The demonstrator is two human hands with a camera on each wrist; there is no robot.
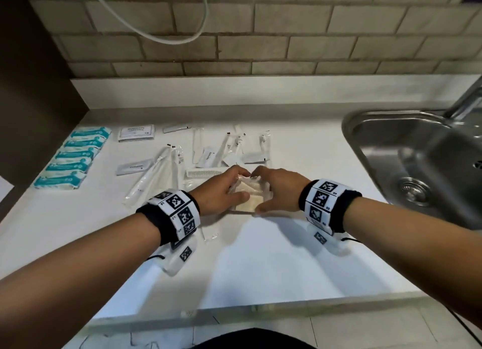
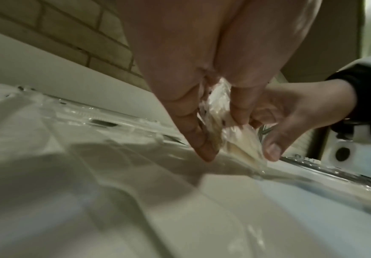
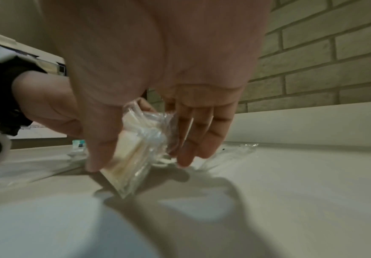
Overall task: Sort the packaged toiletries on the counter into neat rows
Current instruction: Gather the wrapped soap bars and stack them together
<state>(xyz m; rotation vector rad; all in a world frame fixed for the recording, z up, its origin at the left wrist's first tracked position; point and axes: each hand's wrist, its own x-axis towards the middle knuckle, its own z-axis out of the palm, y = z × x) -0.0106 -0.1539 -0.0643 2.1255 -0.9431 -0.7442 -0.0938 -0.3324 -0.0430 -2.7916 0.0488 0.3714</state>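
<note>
A stack of clear plastic packets with cream pads inside (image 1: 248,197) sits on the white counter (image 1: 260,257) between both hands. My left hand (image 1: 224,189) grips its left side, fingers curled over the far edge. My right hand (image 1: 273,189) grips the right side the same way. In the left wrist view the packets (image 2: 235,137) are pinched between fingers and thumb. The right wrist view shows the packets (image 3: 135,150) tilted, one corner touching the counter. Behind lie a wrapped comb (image 1: 206,171), wrapped toothbrushes (image 1: 154,176) and white sachets (image 1: 134,166).
A row of teal packs (image 1: 71,158) lines the counter's left side beside a dark cabinet (image 1: 31,100). A white folded packet (image 1: 136,132) lies at the back. A steel sink (image 1: 422,160) is at the right. A brick wall (image 1: 234,35) stands behind.
</note>
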